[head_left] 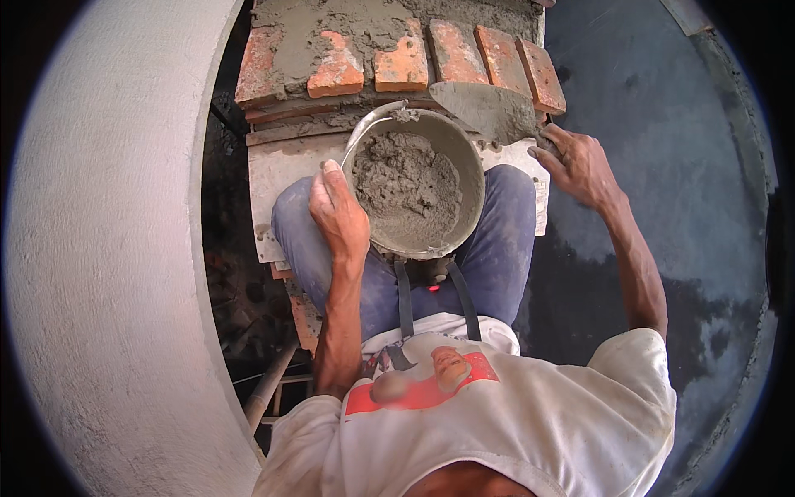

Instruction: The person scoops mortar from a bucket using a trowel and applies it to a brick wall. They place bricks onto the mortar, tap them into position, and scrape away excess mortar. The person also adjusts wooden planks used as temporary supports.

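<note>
A stained white shirt point(546, 406) is seen nearest. The left side is bounded by a pale wall point(108, 207); mortar-smeared bricks point(403, 62) ahead are partly covered by the trowel point(489, 112), gripped in the right hand's point(582, 166) curled fingers. Between the knees point(507, 195), the grey bucket point(474, 178) is part-filled with lumpy mortar point(406, 182), its handle point(364, 123) pinched by the left hand's point(339, 211) closed fingers.

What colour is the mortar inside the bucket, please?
The mortar is grey; the head view shows it best.

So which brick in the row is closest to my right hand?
The rightmost brick, at the end just beyond your right hand; the other bricks all lie further left.
</note>
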A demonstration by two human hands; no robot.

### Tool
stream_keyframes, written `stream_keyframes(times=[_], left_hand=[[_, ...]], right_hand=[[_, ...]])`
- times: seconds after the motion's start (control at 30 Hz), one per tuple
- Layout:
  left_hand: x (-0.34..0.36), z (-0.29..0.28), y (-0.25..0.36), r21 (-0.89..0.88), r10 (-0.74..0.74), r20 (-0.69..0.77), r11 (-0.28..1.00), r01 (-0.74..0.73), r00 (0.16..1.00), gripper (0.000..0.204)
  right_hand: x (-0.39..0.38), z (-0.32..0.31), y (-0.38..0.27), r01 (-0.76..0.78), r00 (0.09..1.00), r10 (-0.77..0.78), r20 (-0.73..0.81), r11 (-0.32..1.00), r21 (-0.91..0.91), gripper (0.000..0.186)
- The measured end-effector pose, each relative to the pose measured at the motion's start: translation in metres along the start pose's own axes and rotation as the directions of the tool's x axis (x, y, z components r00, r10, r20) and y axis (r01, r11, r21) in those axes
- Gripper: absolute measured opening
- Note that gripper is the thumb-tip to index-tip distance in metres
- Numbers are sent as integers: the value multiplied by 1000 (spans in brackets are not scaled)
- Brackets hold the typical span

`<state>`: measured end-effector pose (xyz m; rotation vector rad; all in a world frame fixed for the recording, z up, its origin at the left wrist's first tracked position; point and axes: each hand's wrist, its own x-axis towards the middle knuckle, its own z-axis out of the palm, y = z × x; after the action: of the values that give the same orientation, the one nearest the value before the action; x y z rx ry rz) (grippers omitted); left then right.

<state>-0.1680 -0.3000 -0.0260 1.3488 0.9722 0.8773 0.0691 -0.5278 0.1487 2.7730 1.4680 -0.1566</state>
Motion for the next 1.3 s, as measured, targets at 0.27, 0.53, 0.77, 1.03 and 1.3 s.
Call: stream_keyframes(times=[0.27, 0.53, 0.77, 1.03, 1.3], left_hand=[[-4, 25, 30, 132, 291, 221, 937, -324, 931, 38], [-1, 26, 31, 145, 222, 211, 956, -255, 952, 44], [19, 18, 16, 81, 51, 44, 995, -54, 998, 49], [23, -2, 0, -53, -69, -19, 996, 68, 997, 49], [26, 2, -9, 15, 12, -18, 1000, -12, 1000, 51]], right_hand=[[-10, 109, -25, 27, 1000, -27, 7, 995, -97, 30], [-27, 146, -87, 52, 947, -190, 260, 886, 461, 34], [-25, 97, -65, 17, 914, -285, 289, 738, 675, 39], [39, 19, -36, -164, 900, -189, 393, 689, 706, 40], [220, -1, 52, 187, 945, -167, -283, 981, 46, 30]])
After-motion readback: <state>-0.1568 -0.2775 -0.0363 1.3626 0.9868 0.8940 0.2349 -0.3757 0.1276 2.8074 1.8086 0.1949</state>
